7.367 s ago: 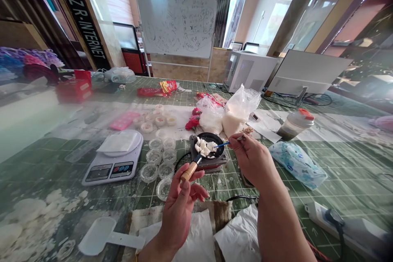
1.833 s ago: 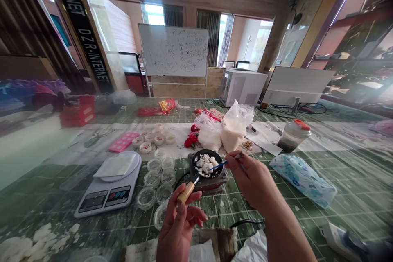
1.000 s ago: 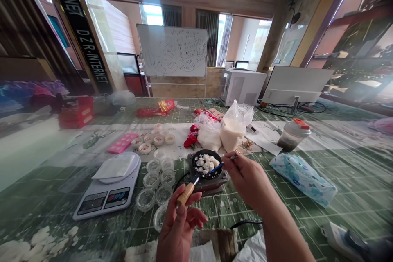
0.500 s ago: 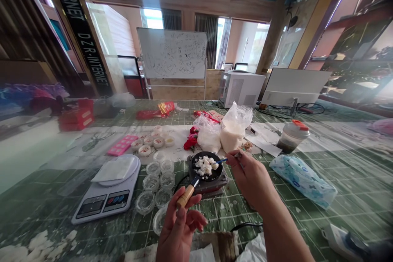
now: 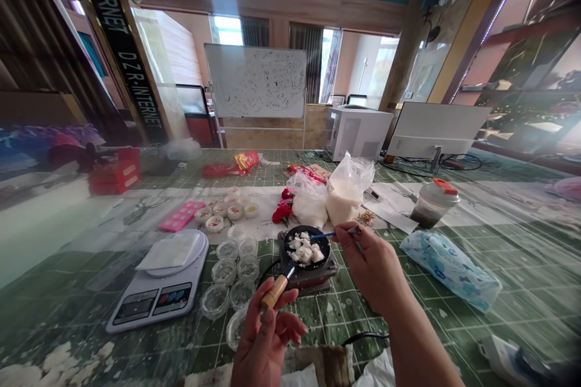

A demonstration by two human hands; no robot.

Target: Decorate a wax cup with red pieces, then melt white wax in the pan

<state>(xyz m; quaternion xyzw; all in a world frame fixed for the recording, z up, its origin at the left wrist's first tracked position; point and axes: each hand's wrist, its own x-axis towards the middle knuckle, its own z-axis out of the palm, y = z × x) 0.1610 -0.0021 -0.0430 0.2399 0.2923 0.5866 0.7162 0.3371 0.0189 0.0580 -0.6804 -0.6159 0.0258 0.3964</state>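
Note:
A small black frying pan (image 5: 325, 246) rests on a dark hot plate (image 5: 313, 281), with white chunks (image 5: 305, 250) lying in it. My left hand (image 5: 267, 329) grips the end of the pan's wooden handle (image 5: 275, 291) between thumb and fingers, the other fingers loosely curled. Pinched in my right hand (image 5: 367, 257) is a thin blue stick (image 5: 324, 234), whose tip reaches among the white chunks at the pan's far side. Its far end is too small to make out. Left of the hot plate stand several clear glass cups (image 5: 224, 270).
A kitchen scale (image 5: 158, 281) lies at the left, near a pink mould (image 5: 181, 216) and several filled small cups (image 5: 235, 211). Behind the pan are plastic bags of white material (image 5: 344, 196). A tissue pack (image 5: 449, 269) and a shaker bottle (image 5: 434, 204) stand right.
The blue stick's tip has shifted left and slightly up to the pan's far side, and the white chunks have moved about. My left hand stays on the handle.

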